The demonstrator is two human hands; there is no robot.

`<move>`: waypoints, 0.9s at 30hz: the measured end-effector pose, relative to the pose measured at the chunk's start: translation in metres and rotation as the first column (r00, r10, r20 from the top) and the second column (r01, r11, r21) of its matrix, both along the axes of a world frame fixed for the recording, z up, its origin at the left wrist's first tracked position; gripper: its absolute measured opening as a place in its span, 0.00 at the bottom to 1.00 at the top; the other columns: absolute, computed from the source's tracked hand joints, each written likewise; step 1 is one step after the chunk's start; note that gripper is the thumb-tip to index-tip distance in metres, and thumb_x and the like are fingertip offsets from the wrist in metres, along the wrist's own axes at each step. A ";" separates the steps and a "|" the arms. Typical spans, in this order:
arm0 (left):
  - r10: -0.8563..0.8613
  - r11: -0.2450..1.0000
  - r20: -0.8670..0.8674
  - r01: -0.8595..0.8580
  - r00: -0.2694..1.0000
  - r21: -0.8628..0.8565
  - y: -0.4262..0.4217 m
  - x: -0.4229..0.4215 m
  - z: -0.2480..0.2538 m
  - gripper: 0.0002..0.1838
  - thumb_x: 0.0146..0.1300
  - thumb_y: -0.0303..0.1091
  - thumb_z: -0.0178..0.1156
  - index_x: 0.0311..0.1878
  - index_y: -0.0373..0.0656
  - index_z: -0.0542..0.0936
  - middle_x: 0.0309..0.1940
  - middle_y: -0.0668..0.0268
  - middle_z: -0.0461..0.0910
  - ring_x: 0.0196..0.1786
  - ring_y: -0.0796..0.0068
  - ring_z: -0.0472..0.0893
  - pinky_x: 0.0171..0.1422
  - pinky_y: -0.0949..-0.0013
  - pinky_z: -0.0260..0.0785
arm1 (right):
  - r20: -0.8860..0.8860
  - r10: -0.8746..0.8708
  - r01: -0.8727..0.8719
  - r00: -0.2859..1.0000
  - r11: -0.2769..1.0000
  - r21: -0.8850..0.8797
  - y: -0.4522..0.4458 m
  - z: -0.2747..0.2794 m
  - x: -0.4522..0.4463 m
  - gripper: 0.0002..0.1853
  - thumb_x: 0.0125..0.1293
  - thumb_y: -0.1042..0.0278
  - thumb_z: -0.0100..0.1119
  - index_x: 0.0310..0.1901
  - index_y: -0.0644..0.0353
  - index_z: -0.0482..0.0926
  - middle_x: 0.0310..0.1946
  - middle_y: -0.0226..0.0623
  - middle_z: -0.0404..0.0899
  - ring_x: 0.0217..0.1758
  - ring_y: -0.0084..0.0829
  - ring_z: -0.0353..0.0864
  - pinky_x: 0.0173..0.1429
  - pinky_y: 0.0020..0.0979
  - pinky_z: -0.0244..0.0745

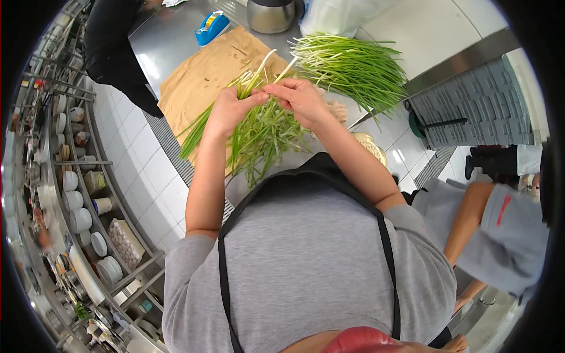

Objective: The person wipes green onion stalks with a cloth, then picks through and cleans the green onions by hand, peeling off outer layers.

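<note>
My left hand is closed around a few spring onions, their white ends up and green leaves trailing down to the left. The thumb and fingers of my right hand are pinched together, almost touching my left thumb. Up from those right fingertips runs a pale spring onion stalk; the exact grip is partly hidden. Below both hands lies a loose heap of limp green leaves and peelings. To the right rests a large bunch of spring onions, white ends toward the left.
Brown paper covers part of the steel table. Behind it stand a blue tape dispenser, a metal container and a plastic bag. A co-worker in grey is close on my right; shelves of dishes line the left.
</note>
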State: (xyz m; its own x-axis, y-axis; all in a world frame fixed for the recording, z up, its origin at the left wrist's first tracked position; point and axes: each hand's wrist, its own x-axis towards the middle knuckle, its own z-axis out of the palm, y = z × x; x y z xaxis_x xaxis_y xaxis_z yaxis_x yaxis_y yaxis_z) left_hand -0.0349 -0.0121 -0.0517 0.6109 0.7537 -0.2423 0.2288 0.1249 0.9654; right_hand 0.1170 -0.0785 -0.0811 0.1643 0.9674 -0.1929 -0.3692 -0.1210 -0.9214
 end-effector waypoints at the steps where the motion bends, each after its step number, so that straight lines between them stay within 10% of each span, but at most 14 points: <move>1: 0.011 1.000 0.033 -0.011 0.999 0.004 -0.001 0.002 -0.001 0.10 0.50 0.35 0.63 0.33 0.40 0.78 0.16 0.79 0.67 0.15 0.93 0.55 0.16 0.82 0.42 | -0.069 -0.033 0.035 0.997 0.999 0.032 0.001 -0.001 0.000 0.08 0.54 0.66 0.61 0.31 0.62 0.79 0.19 0.23 0.71 0.19 0.14 0.61 0.22 0.17 0.54; 8: 0.023 1.000 -0.057 -0.024 0.998 -0.018 0.004 -0.015 -0.004 0.09 0.50 0.35 0.63 0.32 0.40 0.78 0.18 0.77 0.71 0.15 0.92 0.56 0.17 0.82 0.44 | -0.285 -0.333 0.392 0.899 0.901 0.187 0.008 0.004 0.050 0.07 0.56 0.70 0.58 0.33 0.65 0.78 0.22 0.24 0.72 0.19 0.14 0.61 0.23 0.17 0.56; 16: 0.072 0.991 0.066 -0.063 0.995 -0.120 0.022 -0.033 -0.002 0.09 0.49 0.37 0.63 0.29 0.42 0.78 0.16 0.77 0.69 0.15 0.90 0.57 0.18 0.81 0.45 | 0.410 -0.003 -0.030 0.912 0.997 0.073 -0.021 0.012 0.032 0.20 0.61 0.79 0.37 0.56 0.57 0.59 0.24 0.30 0.74 0.31 0.20 0.75 0.33 0.18 0.67; 20: 0.075 0.996 0.025 -0.074 0.997 -0.055 0.012 -0.025 0.008 0.09 0.48 0.35 0.64 0.28 0.41 0.78 0.17 0.77 0.69 0.17 0.90 0.59 0.18 0.81 0.47 | 0.498 -0.190 0.027 0.846 0.948 0.317 -0.007 -0.021 0.019 0.15 0.59 0.74 0.50 0.49 0.61 0.70 0.24 0.28 0.75 0.25 0.16 0.71 0.29 0.16 0.64; 27: -0.007 1.000 0.055 0.006 0.998 0.014 -0.005 -0.005 0.010 0.08 0.48 0.34 0.65 0.28 0.42 0.78 0.17 0.78 0.69 0.17 0.91 0.60 0.19 0.82 0.48 | 0.285 -0.069 0.023 0.956 0.987 0.161 -0.007 0.019 -0.004 0.08 0.56 0.67 0.59 0.33 0.62 0.80 0.22 0.24 0.73 0.22 0.13 0.64 0.26 0.16 0.59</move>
State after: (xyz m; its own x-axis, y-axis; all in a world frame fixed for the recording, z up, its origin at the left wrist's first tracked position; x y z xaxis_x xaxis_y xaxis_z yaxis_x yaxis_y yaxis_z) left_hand -0.0401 -0.0169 -0.0421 0.6279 0.7527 -0.1977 0.1758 0.1103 0.9782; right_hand 0.1134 -0.0856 -0.0620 0.2356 0.9716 0.0201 -0.0866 0.0416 -0.9954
